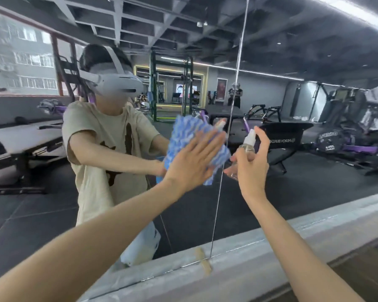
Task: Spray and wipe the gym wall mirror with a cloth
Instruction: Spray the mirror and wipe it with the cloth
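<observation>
The wall mirror [292, 188] fills most of the view, with a vertical seam between two panels near the middle. My left hand [192, 162] presses a blue and white cloth [190, 131] flat against the glass just left of the seam, fingers straight. My right hand [252, 162] grips a small clear spray bottle [248, 142] with a white nozzle, held upright close to the glass right of the seam, index finger curved over the top.
A grey ledge [271, 247] runs along the mirror's bottom edge, with a strip of tape at the seam [203, 261]. The glass reflects me, benches, weight machines and a distant person standing in the gym.
</observation>
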Tool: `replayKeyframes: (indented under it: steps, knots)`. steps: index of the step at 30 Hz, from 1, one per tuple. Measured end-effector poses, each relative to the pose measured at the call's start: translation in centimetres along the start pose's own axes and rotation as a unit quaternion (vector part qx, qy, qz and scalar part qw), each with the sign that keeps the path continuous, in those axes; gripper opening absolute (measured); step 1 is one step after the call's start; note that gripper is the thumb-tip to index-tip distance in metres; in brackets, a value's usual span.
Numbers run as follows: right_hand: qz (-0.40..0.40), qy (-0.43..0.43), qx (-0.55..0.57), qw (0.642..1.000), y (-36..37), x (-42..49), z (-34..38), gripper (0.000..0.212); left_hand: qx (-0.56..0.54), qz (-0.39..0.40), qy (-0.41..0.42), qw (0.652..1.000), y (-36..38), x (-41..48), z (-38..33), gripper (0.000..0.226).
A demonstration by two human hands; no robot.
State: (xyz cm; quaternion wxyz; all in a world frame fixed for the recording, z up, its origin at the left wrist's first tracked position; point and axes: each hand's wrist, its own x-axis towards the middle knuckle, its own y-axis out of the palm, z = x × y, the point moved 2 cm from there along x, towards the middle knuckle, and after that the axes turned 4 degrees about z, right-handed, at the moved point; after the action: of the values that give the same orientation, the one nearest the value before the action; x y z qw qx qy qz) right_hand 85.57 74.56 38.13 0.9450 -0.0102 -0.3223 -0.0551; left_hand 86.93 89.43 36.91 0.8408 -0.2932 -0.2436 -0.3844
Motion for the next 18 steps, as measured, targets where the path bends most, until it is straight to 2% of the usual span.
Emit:
replayKeyframes:
  steps: [2,4,5,7,9,12,15,17,18]
  knots:
    - [-0.003,0.002,-0.042,0.999,0.1,-1.1,-0.6,0.055,-0.029,0.093,0.119,0.988,1.1,-3.2,-5.1,0.072]
    - [0.023,-0.003,-0.038,0.999,0.0,-1.7,-0.3,0.057,-0.036,0.163,0.205,0.964,1.8,-7.1,-7.3,0.074]
    - [0.043,-0.002,-0.034,0.999,0.0,-1.8,-0.2,0.059,-0.019,0.178,0.237,0.955,2.2,-8.4,-7.2,0.074]
    - [0.066,-0.004,-0.049,0.997,-0.3,-1.6,0.3,0.061,0.024,0.126,0.251,0.960,2.6,-8.4,-4.6,0.072]
    - [0.060,-0.005,-0.064,0.996,-0.8,-1.5,0.5,0.064,0.024,0.061,0.207,0.976,1.2,-5.7,0.2,0.068]
    - [0.044,0.001,-0.050,0.998,-0.7,-1.6,0.5,0.066,-0.017,-0.022,0.042,0.999,-3.2,-0.5,10.7,0.067]
    - [0.043,-0.001,-0.023,0.999,0.3,-1.9,1.0,0.068,-0.011,-0.036,-0.129,0.991,-6.3,1.2,20.4,0.070]
    - [0.056,-0.005,-0.005,0.998,1.1,-2.0,1.3,0.069,-0.017,-0.039,-0.204,0.978,-6.9,0.9,21.9,0.070]
    - [0.062,-0.005,0.000,0.998,1.6,-2.1,1.4,0.069,-0.021,-0.042,-0.215,0.976,-6.6,0.4,20.8,0.070]
